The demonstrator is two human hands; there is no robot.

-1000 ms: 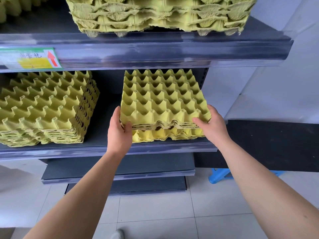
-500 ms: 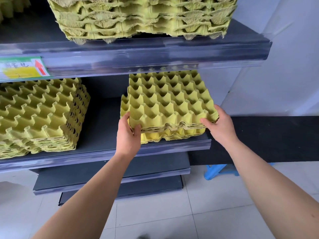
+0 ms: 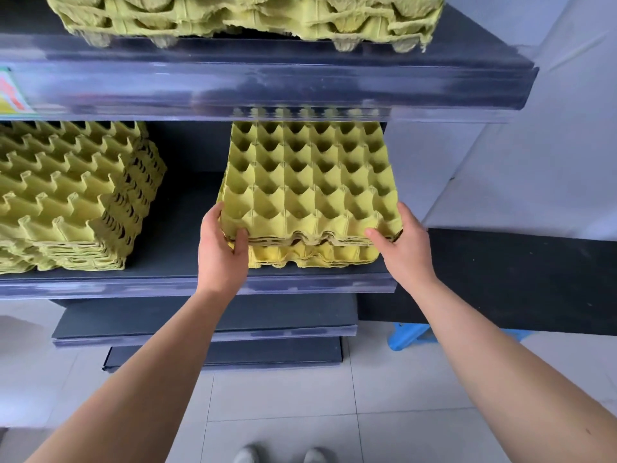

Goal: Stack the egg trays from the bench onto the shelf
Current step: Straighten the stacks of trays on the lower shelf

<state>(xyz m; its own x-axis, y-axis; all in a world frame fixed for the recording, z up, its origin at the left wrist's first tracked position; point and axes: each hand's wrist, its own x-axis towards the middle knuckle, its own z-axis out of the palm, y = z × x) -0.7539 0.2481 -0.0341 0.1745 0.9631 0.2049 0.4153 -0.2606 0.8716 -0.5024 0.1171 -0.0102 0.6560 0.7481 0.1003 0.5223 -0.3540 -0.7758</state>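
- Above the middle shelf (image 3: 173, 262), the upper shelf (image 3: 267, 85) overhangs the work zone. Its front lip hides the rear row of the held batch. Any upward tilt there would likely jam the pulp peaks against the underside.
- At the left end of the middle shelf stands a tall stack (image 3: 73, 195) of trays, well apart from the hands. Collision risk is judged low unless the load swings sideways.
- At the right end of the middle shelf, the held batch (image 3: 310, 182) of egg trays sits on or just over the base trays (image 3: 310, 257); full contact cannot be confirmed. A strip of the base trays shows past the batch's left side, so the two layers appear offset. Release in this state would probably leave the cups unseated and the pile leaning.
- The base trays lie just behind the front lip of the middle shelf. A rearward push on the batch could drag them along. A forward pull could carry them over the lip.
- The left hand (image 3: 222, 259) grips the batch's front left corner, thumb curled over the edge. The right hand (image 3: 405, 252) grips the front right corner likewise. Fingers beneath are hidden. They may be pinched between layers on lowering, and hard squeezing would crush the soft rim.
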